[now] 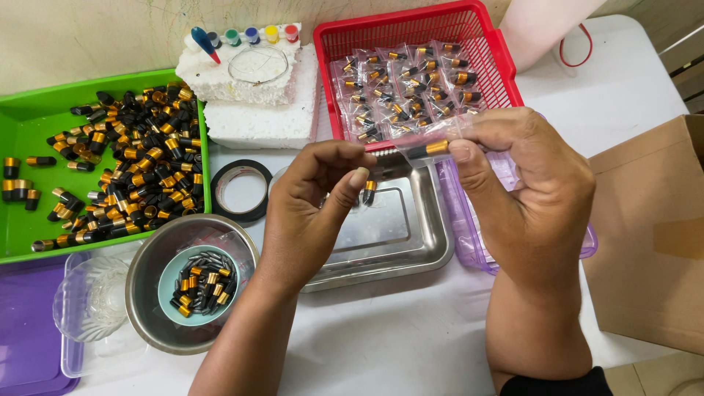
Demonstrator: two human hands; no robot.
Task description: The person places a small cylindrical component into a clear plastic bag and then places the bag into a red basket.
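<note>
My right hand [529, 183] pinches a small clear plastic bag [433, 143] with a black-and-gold cap piece [427, 149] inside it, held above a steel tray [396, 235]. My left hand [315, 205] holds another black-and-gold piece [368, 192] between thumb and fingers, just below and left of the bag. Both hands hover over the tray, close together.
A green tray [29, 117] heaped with black-and-gold pieces lies at left. A red basket [499, 59] holds bagged pieces. A steel bowl [147, 293] contains a teal dish of parts. Tape roll [242, 191], foam blocks with paint pots [249, 66], purple container [469, 235], cardboard box [653, 235] surround.
</note>
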